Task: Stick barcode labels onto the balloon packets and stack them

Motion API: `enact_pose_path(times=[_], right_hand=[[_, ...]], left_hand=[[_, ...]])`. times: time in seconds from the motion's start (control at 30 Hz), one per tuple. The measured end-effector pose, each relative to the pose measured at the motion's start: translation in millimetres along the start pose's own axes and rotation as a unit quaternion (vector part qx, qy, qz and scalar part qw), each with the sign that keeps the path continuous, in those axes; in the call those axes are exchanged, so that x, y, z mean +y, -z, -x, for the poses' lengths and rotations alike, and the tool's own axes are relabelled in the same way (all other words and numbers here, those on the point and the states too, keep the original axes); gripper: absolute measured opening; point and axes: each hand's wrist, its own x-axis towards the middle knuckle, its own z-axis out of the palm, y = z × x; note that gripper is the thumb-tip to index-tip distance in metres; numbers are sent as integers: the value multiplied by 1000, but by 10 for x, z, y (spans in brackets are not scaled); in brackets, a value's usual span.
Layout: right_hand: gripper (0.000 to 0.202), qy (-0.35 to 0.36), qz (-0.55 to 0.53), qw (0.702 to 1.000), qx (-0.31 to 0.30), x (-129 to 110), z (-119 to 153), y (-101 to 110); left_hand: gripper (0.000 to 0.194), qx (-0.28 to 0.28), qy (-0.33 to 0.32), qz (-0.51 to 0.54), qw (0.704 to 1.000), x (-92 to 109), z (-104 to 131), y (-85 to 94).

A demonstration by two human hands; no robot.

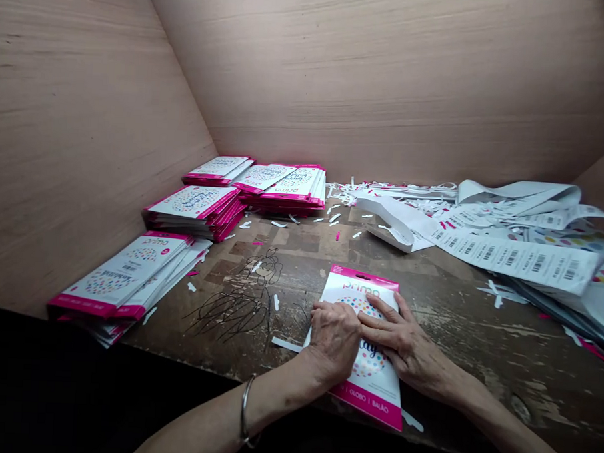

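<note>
A white and pink balloon packet lies on the dark wooden table, near its front edge, with its hang hole at the far end. My left hand is curled on the left part of the packet; what its fingers hold, if anything, is hidden. Pressed flat on the right half is my right hand, its fingers spread and pointing left towards my left hand. The two hands meet near the packet's middle and cover part of the printed dots and lettering.
Stacks of similar packets line the left side and reach the back wall. A long strip of barcode labels curls across the right. Black wire ties and scattered paper scraps lie left of the packet.
</note>
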Motion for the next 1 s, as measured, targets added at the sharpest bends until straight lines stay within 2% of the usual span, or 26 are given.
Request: enact_pose_path(times=[0.07, 0.13, 0.23, 0.33, 0.5, 0.77, 0.9, 1.0], right_hand=[[48, 5, -5, 1000, 7, 3, 1, 3], [46, 7, -6, 1000, 12, 11, 4, 1], [48, 4, 0, 1000, 15, 26, 8, -11], [49, 8, 6, 1000, 16, 37, 14, -25], [48, 9, 12, 1000, 25, 22, 16, -17], [52, 13, 36, 999, 23, 27, 24, -31], [46, 43, 67, 995, 67, 2, 39, -82], [39, 54, 58, 992, 95, -31, 31, -88]], left_hand=[[23, -43, -26, -86, 995, -24, 45, 116], [14, -101, -67, -175, 977, -65, 98, 261], [22, -157, -121, -230, 953, -147, 159, 468], [34, -192, -135, -188, 954, -216, 159, 610], [36, -276, -109, -54, 953, -289, 71, 707], [43, -277, -171, -60, 944, -363, 67, 699], [46, -255, -191, -55, 946, -371, 94, 681], [46, -252, -182, -42, 950, -371, 104, 681]])
